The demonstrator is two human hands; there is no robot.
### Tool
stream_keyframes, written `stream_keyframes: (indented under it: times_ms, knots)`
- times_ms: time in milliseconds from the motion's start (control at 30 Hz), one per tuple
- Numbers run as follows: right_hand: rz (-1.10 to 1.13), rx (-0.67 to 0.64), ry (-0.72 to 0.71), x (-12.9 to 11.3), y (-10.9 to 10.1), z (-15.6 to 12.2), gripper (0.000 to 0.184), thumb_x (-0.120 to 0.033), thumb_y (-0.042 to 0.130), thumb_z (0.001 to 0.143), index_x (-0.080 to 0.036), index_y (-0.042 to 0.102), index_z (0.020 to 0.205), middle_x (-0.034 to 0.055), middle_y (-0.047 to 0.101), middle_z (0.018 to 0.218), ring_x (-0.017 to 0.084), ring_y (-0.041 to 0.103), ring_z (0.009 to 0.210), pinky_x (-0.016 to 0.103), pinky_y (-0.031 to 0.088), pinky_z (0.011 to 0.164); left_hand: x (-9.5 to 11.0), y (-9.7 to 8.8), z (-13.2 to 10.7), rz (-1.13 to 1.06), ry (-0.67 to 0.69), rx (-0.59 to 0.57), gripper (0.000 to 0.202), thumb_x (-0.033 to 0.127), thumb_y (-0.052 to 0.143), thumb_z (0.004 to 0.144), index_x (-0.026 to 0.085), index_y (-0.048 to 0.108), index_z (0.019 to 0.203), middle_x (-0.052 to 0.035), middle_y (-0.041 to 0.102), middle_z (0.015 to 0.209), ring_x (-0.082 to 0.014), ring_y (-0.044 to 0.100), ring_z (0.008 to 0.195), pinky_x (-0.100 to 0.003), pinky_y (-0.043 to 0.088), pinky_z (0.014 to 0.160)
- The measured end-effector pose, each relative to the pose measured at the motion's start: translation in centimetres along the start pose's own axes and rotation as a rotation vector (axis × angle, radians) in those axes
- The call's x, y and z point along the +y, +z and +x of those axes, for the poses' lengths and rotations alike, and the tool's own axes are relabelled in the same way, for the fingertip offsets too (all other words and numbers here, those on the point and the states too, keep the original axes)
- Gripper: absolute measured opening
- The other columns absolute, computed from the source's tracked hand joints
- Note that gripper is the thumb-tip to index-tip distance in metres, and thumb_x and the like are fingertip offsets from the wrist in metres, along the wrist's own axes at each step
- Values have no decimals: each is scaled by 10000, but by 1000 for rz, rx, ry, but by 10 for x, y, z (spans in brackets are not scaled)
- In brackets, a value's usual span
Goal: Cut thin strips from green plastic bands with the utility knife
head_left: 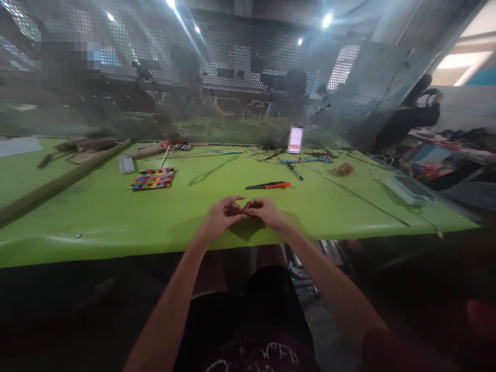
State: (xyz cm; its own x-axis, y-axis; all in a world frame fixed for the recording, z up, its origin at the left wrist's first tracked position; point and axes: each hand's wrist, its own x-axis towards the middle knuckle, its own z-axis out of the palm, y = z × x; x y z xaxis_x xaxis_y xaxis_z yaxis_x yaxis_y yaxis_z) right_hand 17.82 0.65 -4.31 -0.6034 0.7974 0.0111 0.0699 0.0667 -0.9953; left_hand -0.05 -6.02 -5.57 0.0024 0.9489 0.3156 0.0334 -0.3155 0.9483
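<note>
Both hands meet just over the near edge of the green counter (116, 217). The left hand (221, 216) and right hand (266, 212) are curled inward, fingertips pressed together, so each grip is closed in a pinch on a small piece (245, 212) held between them. The piece is dark and too small and blurred to identify. It sits right at the meeting point of the two grips, just above the counter surface, and I cannot tell whether it touches. The step in hand looks like fine fingertip work on that piece, with both hands sharing it. Any further handling seems to call for small, steady finger moves, keeping the pinch firm so the piece does not slip over the edge below the grip. Straight beyond the grip lies a cutter (268, 185) with an orange end, well within reach. Farther out and to the left of the grip is a coloured woven mat (153, 178), and a green strip (212, 169) lies between the mat and the cutter. A mesh screen (232, 103) closes off the far side.
</note>
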Motion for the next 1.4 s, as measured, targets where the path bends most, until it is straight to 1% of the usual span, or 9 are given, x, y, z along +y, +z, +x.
stream_keyframes:
  times_ms: [133,267,500,733,800,900,1067,1233,1400]
  knots:
    - [-81,-102,20,-2,-1,-5,133,-242,728,725,-130,695,788,-14,622,631,61,501,510,197,391,512,4,-1,-2,44,-71,-49,446,315,851,675,147,727,1069,-1,698,671,-122,649,561,-230,537,554]
    - [-107,-129,39,-2,-2,-5,72,-160,681,726,-126,693,789,-12,632,653,59,506,523,194,398,526,6,0,-4,29,-120,-109,287,359,812,724,135,757,896,-16,681,615,-119,616,486,-228,499,477]
    - [-61,-136,2,-2,-4,-2,200,-320,736,786,-164,624,842,-37,597,654,54,491,523,180,416,504,8,-2,-3,40,-81,-42,271,391,794,730,134,739,796,-57,725,657,-163,678,592,-291,578,610]
    - [60,-111,-25,-6,-5,-5,379,-453,814,715,-166,594,828,-18,610,646,82,563,549,203,456,496,7,-4,-1,106,-57,35,194,314,802,685,149,737,764,-84,767,816,-177,704,725,-307,587,723]
    - [100,-104,-35,-8,-5,-6,404,-462,831,689,-163,586,810,-7,628,658,92,589,556,210,469,499,6,-3,0,130,-73,28,157,287,777,676,153,733,747,-70,759,780,-174,697,711,-290,572,696]
    - [115,-125,-66,-8,-2,-6,415,-462,840,674,-164,581,799,-5,637,662,103,605,548,223,483,497,5,-1,0,172,-112,-18,139,283,716,685,152,728,731,-18,686,607,-134,610,539,-237,491,539]
    - [-15,-94,-139,-1,6,-5,378,-474,808,711,-167,622,828,-16,611,640,90,554,542,224,465,522,8,0,0,263,-142,-51,98,226,612,665,161,686,660,46,528,459,-91,439,414,-202,316,428]
    - [-272,46,-378,-1,8,-2,275,-444,752,807,-172,718,783,43,645,818,128,592,768,248,461,674,7,-1,3,322,-127,-44,134,285,649,659,160,648,613,43,498,497,-99,409,486,-216,290,471]
    - [-455,64,-481,-2,15,3,175,-350,735,854,-195,766,780,56,594,921,129,546,804,240,431,659,4,-2,3,335,-117,-70,158,294,636,665,150,615,603,54,443,519,-100,381,521,-223,287,511]
